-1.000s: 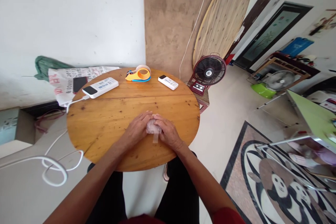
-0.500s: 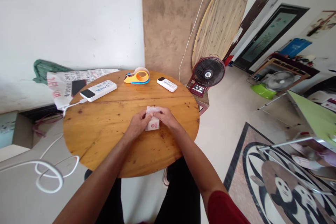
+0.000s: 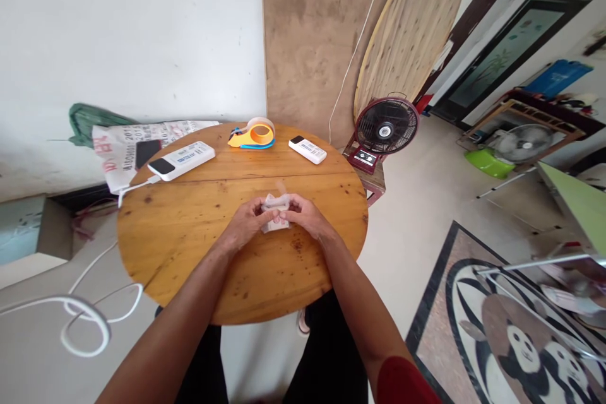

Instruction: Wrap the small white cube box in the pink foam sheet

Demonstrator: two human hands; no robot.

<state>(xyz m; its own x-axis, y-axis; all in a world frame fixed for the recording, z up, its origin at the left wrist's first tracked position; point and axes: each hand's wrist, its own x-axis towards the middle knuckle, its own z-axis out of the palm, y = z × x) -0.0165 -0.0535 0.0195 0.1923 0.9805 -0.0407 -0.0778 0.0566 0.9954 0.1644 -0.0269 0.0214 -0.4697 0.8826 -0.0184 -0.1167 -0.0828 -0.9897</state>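
our left grip and right grip, curled nearly closed, pinch the small wrapped packet between them, equally near; its long side maybe points away.

Head-worn, the one view faces forward and down — the left hand and right hand near, the wall farther off.

My left hand, right hand and forearms are bare, and I wear a short dark-red sleeve at the near right, black trousers and a pale, partly hidden shoe beside the right trouser leg.
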